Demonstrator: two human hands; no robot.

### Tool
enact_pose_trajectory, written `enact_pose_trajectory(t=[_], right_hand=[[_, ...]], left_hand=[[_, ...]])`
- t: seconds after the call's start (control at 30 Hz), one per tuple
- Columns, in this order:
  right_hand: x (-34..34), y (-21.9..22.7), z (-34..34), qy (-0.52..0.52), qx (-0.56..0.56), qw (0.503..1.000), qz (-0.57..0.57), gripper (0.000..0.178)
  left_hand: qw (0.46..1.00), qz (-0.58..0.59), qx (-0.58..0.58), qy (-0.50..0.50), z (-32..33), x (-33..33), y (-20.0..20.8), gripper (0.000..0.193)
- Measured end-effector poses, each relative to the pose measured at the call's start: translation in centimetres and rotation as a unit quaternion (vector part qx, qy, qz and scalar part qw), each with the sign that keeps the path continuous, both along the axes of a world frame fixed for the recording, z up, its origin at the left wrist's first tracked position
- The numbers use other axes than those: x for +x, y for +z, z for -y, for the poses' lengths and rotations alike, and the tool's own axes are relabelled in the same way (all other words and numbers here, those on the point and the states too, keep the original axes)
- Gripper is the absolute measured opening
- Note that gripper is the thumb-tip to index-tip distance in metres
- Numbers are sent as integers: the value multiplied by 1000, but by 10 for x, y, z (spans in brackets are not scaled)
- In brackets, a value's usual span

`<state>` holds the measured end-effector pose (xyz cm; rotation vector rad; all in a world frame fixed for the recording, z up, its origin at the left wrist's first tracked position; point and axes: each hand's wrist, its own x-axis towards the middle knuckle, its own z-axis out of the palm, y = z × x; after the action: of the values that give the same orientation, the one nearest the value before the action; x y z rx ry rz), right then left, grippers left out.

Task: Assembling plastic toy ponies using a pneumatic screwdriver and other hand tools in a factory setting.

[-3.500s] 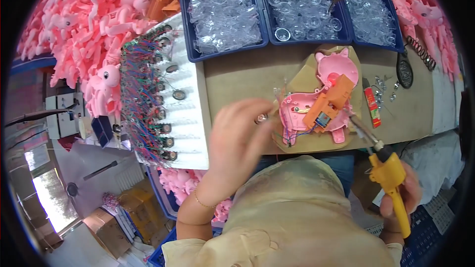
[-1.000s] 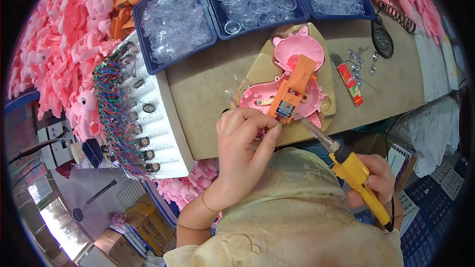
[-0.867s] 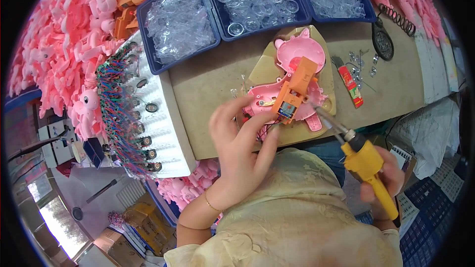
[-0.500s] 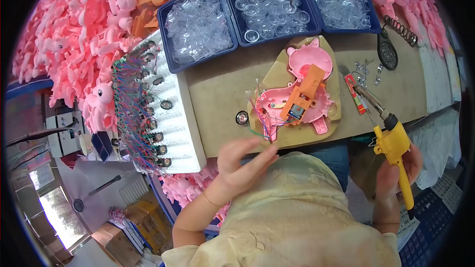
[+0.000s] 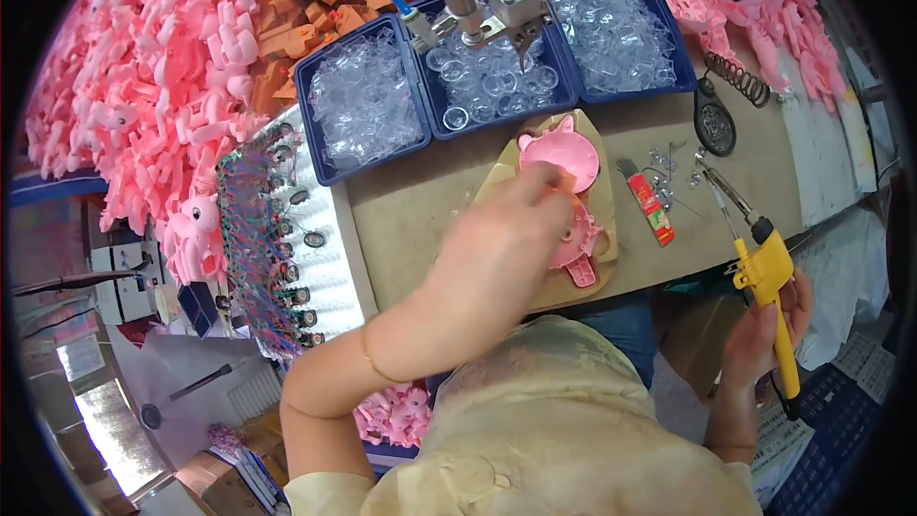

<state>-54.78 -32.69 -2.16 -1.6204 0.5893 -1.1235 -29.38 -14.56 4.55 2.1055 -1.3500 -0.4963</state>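
A pink toy shell half (image 5: 573, 247) lies in a tan holding board (image 5: 604, 201) on the bench. My left hand (image 5: 511, 234) reaches over it, fingers bent and closed around an orange plastic part (image 5: 567, 179). Only a sliver of that part shows at the fingertips; my hand hides the rest, along with the shell's wires and the small round speaker beside it. On the right, my right hand (image 5: 764, 330) grips a yellow soldering iron (image 5: 767, 272) by its handle. Its metal tip points up and away, above the bench's right part.
Blue bins (image 5: 427, 139) of clear plastic pieces line the back, with a metal machine head (image 5: 516, 5) above. Wired speakers (image 5: 313, 240) rest on white foam at left. Pink toy parts (image 5: 143, 86) pile up farther left. A red packet (image 5: 650, 210) and a coiled iron stand (image 5: 735, 81) lie right.
My left hand has moved up and right from the bench's front edge onto the orange part in the shell. The soldering iron stays in my right hand. The whole view has shifted slightly.
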Motion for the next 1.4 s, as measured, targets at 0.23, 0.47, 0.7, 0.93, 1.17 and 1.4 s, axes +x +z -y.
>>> enact_pose_trajectory(t=[0.23, 0.47, 0.7, 0.93, 1.17, 1.4], right_hand=[[4, -3, 7, 10, 29, 999, -21, 49], [15, 21, -15, 176, 26, 980, -87, 56], [12, 31, -26, 299, 60, 949, -77, 59], [27, 35, -19, 430, -93, 889, -131, 62], [49, 28, -29, 405, -138, 903, -39, 51], [50, 37, -21, 483, -77, 855, -171, 51]], left_hand=[[992, 46, -35, 113, -37, 11, -21, 7], [958, -144, -85, 232, -32, -33, -29, 9], [971, -110, -79, 198, -27, -32, -38, 7], [968, -135, -70, 200, -25, -30, -35, 8], [971, -137, -59, 189, -25, -27, -35, 10], [971, -150, -39, 181, -26, -25, -31, 8]])
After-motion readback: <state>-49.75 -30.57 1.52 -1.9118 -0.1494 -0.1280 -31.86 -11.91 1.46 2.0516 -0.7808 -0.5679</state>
